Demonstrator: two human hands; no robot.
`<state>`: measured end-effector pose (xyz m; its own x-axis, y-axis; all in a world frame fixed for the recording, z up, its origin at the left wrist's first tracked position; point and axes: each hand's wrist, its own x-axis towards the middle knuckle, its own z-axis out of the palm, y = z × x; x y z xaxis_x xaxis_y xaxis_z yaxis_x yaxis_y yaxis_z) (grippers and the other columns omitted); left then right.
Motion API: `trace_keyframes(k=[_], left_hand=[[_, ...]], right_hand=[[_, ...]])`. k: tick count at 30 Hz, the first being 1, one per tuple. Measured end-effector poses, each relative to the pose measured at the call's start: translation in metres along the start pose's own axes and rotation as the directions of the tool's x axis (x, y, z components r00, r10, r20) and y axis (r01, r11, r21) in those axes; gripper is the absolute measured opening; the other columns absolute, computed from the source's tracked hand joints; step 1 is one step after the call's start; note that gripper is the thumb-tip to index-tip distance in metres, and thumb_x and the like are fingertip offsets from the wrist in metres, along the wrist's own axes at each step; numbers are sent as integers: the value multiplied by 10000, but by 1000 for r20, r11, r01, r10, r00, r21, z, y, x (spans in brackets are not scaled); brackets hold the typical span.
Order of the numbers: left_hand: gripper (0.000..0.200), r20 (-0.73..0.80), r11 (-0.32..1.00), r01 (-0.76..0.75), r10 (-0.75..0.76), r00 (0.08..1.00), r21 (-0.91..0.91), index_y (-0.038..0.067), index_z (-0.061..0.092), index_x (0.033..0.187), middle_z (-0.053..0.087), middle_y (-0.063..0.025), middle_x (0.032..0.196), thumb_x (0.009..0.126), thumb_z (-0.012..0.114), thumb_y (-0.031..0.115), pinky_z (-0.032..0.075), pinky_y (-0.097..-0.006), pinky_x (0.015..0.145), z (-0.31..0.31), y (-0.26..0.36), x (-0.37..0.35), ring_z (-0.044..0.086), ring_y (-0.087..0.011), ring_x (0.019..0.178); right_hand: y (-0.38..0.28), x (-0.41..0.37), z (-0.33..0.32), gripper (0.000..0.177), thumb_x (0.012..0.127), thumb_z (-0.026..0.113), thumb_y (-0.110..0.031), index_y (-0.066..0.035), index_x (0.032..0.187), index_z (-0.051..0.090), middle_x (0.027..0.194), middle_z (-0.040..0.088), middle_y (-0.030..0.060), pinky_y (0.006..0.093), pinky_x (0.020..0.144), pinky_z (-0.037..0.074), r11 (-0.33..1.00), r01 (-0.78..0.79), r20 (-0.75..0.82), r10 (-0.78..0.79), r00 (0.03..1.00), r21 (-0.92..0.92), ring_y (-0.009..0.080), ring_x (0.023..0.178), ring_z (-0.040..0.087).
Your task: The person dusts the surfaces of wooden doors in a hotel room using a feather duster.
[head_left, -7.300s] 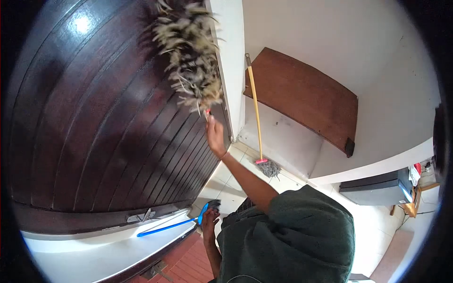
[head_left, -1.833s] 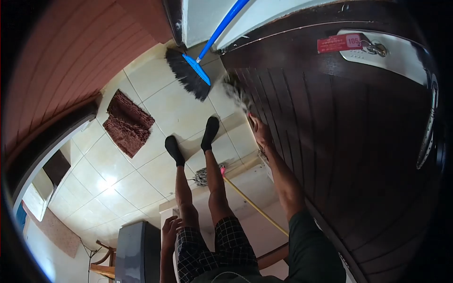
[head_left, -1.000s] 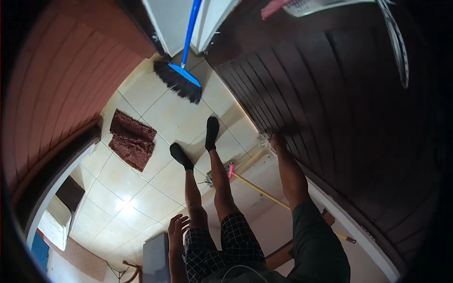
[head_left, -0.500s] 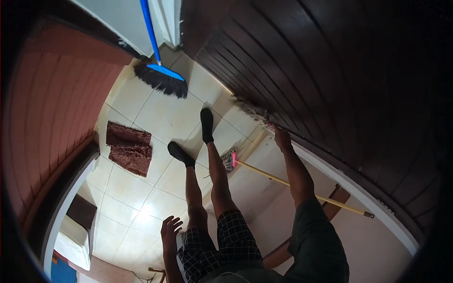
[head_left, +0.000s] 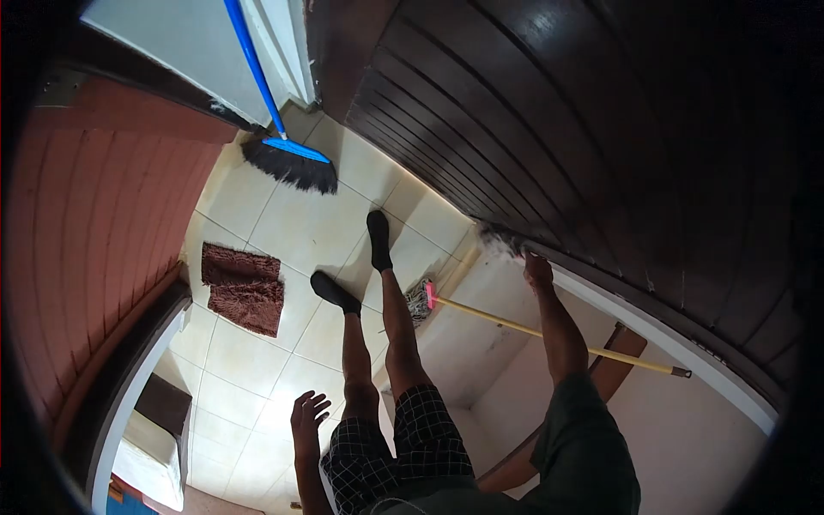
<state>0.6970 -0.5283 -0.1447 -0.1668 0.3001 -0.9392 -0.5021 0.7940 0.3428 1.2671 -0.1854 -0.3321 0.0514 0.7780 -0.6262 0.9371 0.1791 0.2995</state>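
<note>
My right hand (head_left: 538, 269) is closed round the short handle of a fluffy grey feather duster (head_left: 499, 241). The duster's feathers touch the free edge of a dark brown panelled door (head_left: 592, 163), and the handle is mostly covered by my fingers. Low on the other side, my left hand (head_left: 307, 415) hangs beside my leg with fingers spread, holding nothing.
A blue-handled broom (head_left: 290, 159) stands at the far corner. A mop (head_left: 422, 300) with a yellow pole leans to the right of my feet. Folded on the tiled floor (head_left: 249, 360) is a brown shaggy mat (head_left: 245, 292). A reddish-brown panelled door (head_left: 120, 232) borders the left.
The feather duster and my right hand have shifted right and nearer, along the door's edge. My left hand stays at my side, and the view has tilted slightly.
</note>
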Motion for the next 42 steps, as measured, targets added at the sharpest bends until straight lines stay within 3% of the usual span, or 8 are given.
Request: trace_keyframes(k=[4,11,14,17,20,23,26,42], left_hand=[[444,2,999,33,-33,999,10,18,445,1327,614,-172,1225,1041,442,358,501,-343,860,8,-2,3,630,-238,1085],[408,39,999,3,-1,999,-41,17,442,1325,611,-183,1225,1047,431,316,509,-349,856,15,-3,1,631,-252,1089],[405,27,999,10,-9,1000,-35,17,444,1325,607,-183,1226,1046,431,310,508,-356,861,10,-3,3,626,-254,1094],[411,-1,999,8,-8,1000,-32,17,443,1328,605,-185,1228,1046,430,316,510,-360,864,5,-5,6,626,-251,1095],[417,-19,1000,11,-12,1000,-23,15,443,1328,614,-180,1219,1051,419,325,512,-348,856,6,-2,5,635,-246,1077],[406,-33,999,5,-7,999,-36,18,448,1323,619,-177,1218,1057,405,322,514,-341,837,7,2,4,639,-241,1068],[418,-26,998,-10,8,1000,-60,9,443,1327,614,-176,1225,1051,424,322,512,-342,839,5,-4,3,636,-243,1071],[465,1,999,16,-16,1000,-47,9,431,1344,603,-189,1235,1043,428,364,502,-359,881,19,7,7,621,-259,1107]], right_hand=[[-62,3,-47,269,981,490,-237,-86,1192,559,734,646,242,491,581,544,917,378,-454,-286,844,125,378,694,679],[-62,84,34,244,962,489,-194,-62,1142,588,805,654,245,502,635,535,938,346,-200,-337,920,11,420,736,650],[-108,97,0,226,958,517,-212,-43,1061,625,801,679,210,512,688,538,987,146,-199,-130,971,68,389,785,681],[-182,79,-77,201,905,571,-203,-42,946,685,844,694,194,487,706,557,921,319,-389,-216,895,224,376,796,691],[-212,77,-115,201,910,575,-213,-38,912,673,842,687,204,485,700,556,904,274,-335,-159,929,330,376,791,688],[-203,125,-71,219,945,540,-223,-39,933,657,805,672,220,487,677,551,960,243,-231,-206,951,142,383,775,683],[-232,103,-116,199,905,561,-186,-40,876,694,782,676,214,478,686,560,935,254,-375,-149,915,246,376,765,689],[-267,95,-154,246,972,496,-282,-57,988,593,759,668,219,521,669,537,909,231,-367,-96,925,346,415,744,673]])
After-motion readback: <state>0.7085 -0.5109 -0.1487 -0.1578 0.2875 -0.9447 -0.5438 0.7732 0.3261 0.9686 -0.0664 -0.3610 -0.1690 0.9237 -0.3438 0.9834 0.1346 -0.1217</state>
